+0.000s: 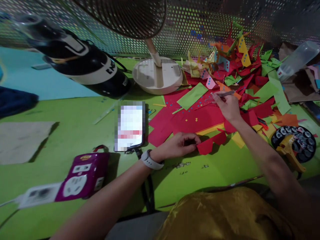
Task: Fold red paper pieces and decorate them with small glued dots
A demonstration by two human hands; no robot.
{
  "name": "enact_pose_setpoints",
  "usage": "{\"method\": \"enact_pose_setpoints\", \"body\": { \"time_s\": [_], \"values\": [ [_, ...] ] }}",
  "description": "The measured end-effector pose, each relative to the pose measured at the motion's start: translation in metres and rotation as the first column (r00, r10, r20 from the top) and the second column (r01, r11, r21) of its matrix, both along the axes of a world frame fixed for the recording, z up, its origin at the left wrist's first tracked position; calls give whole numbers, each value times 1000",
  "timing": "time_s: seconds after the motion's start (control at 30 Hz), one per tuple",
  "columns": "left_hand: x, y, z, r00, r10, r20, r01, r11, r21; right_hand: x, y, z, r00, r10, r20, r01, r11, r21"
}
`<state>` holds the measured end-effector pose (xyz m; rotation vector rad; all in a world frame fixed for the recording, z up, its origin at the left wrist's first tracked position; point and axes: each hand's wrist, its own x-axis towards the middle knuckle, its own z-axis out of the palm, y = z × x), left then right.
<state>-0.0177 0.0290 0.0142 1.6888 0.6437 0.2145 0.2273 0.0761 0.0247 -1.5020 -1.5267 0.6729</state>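
My left hand (183,144) is closed on the end of a folded red paper piece (212,142) with an angular cut edge. It holds the piece just above the green table. My right hand (228,105) pinches a slim grey tool, seemingly tweezers (227,93), above a red paper sheet (197,116). Small blue dots and a few yellow bits lie scattered on that sheet. A light-green paper strip (192,96) rests across its back part. The tool's tips are too small to show whether they grip a dot.
Behind my right hand rises a heap of coloured paper pieces (240,63). A fan base (157,76), a dark bottle (90,66) and a phone (131,125) stand or lie leftward. At right are a round black tray (308,143) and yellow tool (287,150); front left, a purple power adapter (82,176).
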Motion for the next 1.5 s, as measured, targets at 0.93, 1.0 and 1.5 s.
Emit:
{"method": "enact_pose_setpoints", "body": {
  "time_s": [0.93,1.0,1.5],
  "values": [
    [1,1,-1,1000,-15,5,15,999,38,-12,2,-27,999,0,38,-4,995,99],
    [0,1,-1,1000,-14,6,14,999,46,-11,3,-29,1000,3,20,-6,993,115],
    [0,1,-4,1000,-10,24,8,998,55,-8,4,-34,995,-58,76,43,982,186]
  ]
}}
